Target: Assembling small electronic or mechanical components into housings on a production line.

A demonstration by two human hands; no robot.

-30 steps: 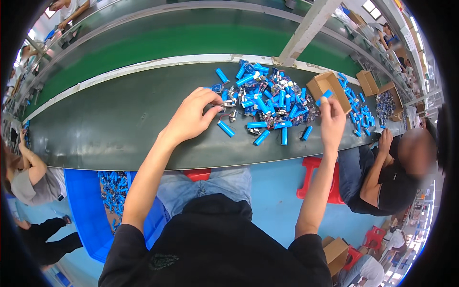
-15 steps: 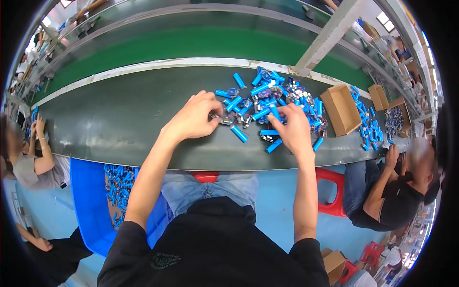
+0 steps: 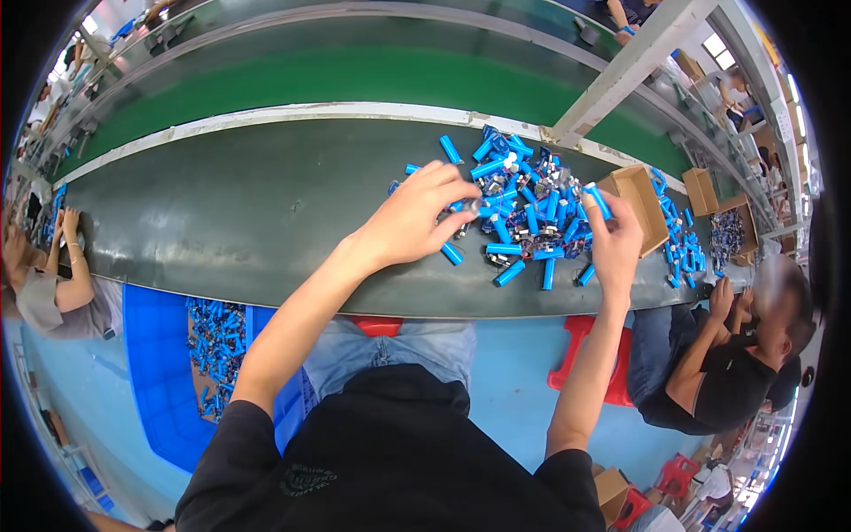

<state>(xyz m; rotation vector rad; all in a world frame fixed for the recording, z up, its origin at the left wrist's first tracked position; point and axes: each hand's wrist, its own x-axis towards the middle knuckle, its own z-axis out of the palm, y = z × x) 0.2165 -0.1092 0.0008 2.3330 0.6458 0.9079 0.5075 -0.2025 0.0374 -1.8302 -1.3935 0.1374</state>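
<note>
A heap of blue cylindrical batteries [image 3: 505, 249] with thin wires and small circuit boards lies on the dark green belt. My right hand [image 3: 618, 238] is raised at the heap's right side, its thumb and fingers closed on one blue battery [image 3: 597, 200] tilted upward. Over the left edge of the heap, my left hand [image 3: 412, 217] curls thumb and fingertips together around a small piece with a greyish end, blurred and partly hidden. Just below those fingertips lies a loose battery [image 3: 452, 254].
Behind my right hand stands an open cardboard box [image 3: 640, 199]; more batteries [image 3: 683, 244] lie beyond it. A blue bin [image 3: 160, 372] holding similar parts stands below the belt at left. One co-worker [image 3: 736, 363] sits at right, another [image 3: 58, 284] at left. A metal post [image 3: 620, 80] rises behind the heap.
My right hand has moved right from the heap toward the cardboard box, lifting a battery. My left hand has moved right, over the heap's left edge.
</note>
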